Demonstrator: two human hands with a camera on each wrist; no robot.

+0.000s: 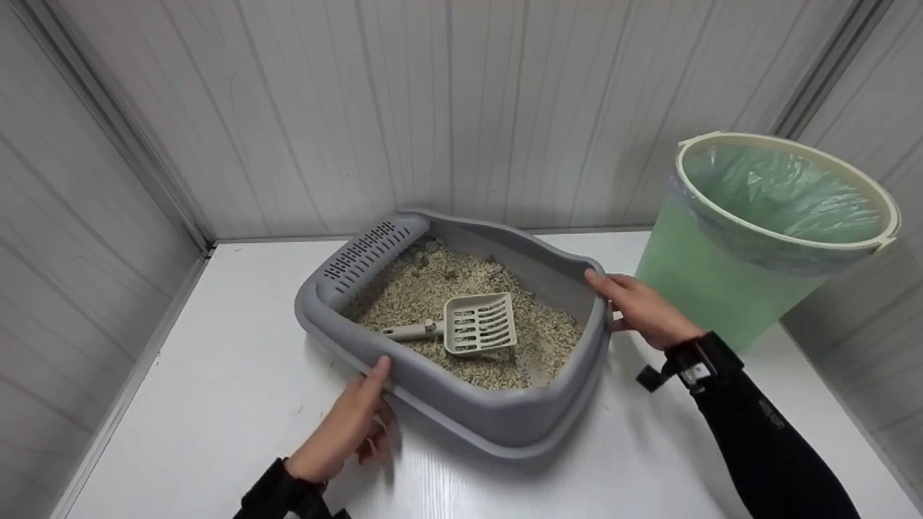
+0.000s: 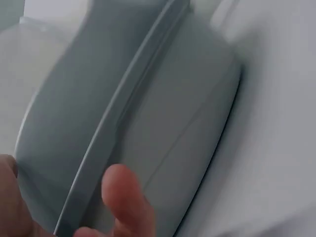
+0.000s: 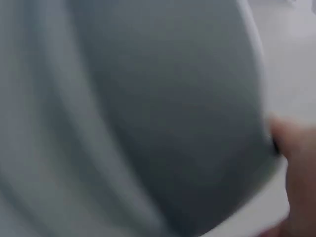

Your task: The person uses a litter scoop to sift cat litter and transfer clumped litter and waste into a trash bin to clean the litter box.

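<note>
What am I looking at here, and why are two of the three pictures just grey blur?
No machine: a person works with bare hands, wearing three cameras. The wide picture comes from the head. It shows a grey litter tray of pale litter on a white table, with a beige slotted scoop lying inside and a lined green bin at the right. The left hand grips the near rim; the right hand grips the far right rim. The blurry pictures come from wrist cameras, pressed close to the tray's grey wall.
</note>
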